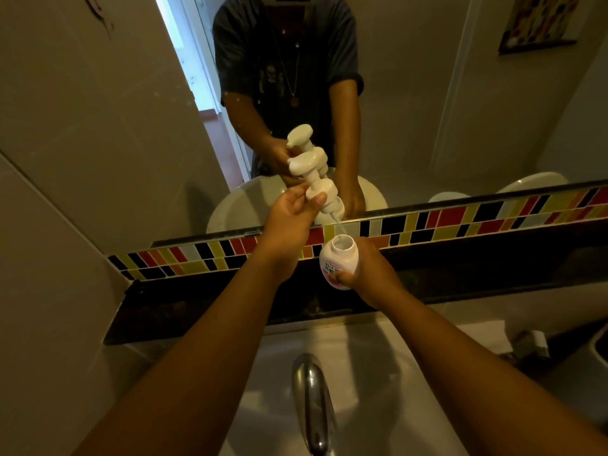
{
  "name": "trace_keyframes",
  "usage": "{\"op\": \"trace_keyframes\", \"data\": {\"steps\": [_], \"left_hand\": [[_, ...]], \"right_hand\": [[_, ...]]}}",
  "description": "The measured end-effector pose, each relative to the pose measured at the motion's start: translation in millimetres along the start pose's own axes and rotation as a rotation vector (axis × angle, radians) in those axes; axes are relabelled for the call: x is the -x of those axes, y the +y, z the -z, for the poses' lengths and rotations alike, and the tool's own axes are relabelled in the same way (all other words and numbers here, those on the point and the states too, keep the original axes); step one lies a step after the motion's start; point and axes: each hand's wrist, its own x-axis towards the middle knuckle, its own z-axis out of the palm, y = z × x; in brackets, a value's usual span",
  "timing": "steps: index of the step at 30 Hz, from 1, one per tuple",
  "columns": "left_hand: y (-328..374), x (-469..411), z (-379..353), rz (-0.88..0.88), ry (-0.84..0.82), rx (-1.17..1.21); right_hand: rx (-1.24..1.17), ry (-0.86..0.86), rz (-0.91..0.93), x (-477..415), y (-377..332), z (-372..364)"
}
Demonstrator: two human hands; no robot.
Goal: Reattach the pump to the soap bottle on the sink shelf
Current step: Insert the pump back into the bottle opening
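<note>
My left hand (292, 209) holds the white pump (312, 174) by its collar, tilted, with its clear dip tube pointing down and to the right toward the bottle's mouth. The tube's tip hangs just above that opening. The white soap bottle (335, 258), with a pink label and an open neck, stands on the dark sink shelf (493, 278). My right hand (368, 274) is wrapped around the bottle's side. The mirror behind the shelf shows a reflection of the pump and both hands.
A strip of coloured mosaic tiles (460, 218) runs between shelf and mirror (411, 93). Below the shelf lies the white sink (378, 373) with a chrome faucet (312, 399) in the middle. A wall stands close on the left. Some small items sit at the right edge.
</note>
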Motion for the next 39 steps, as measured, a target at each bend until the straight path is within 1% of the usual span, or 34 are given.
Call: {"op": "trace_keyframes", "data": {"steps": [6,12,16,20,25,30,34,36,38,39], "left_hand": [[-20,3,-9,0.010,-0.042,-0.037],[-39,-1,-7,0.056,-0.088,-0.174],[-46,-5,-7,0.084,-0.143,-0.206],[-42,-8,-8,0.086,-0.194,-0.258],[-44,-9,-4,0.084,-0.246,-0.302],[-56,-7,-5,0.059,-0.272,-0.345],[-56,-8,-3,0.044,-0.291,-0.359],[-56,-10,-1,0.032,-0.303,-0.392],[-57,-11,2,0.038,-0.311,-0.418],[-57,-11,3,0.046,-0.314,-0.425]], "right_hand": [[0.004,0.006,0.003,1,1,-1],[-0.017,0.024,-0.025,1,-2,-3],[-0.026,0.034,-0.019,2,-3,-4],[-0.048,0.035,-0.015,3,-4,-4],[-0.143,0.033,-0.074,5,-3,-9],[-0.167,0.038,-0.104,6,-6,-10],[-0.092,0.016,-0.090,7,-8,-8],[-0.111,0.047,-0.075,10,-15,-6],[-0.146,0.005,-0.049,7,-11,0],[-0.132,-0.066,-0.038,7,-9,5]]}}
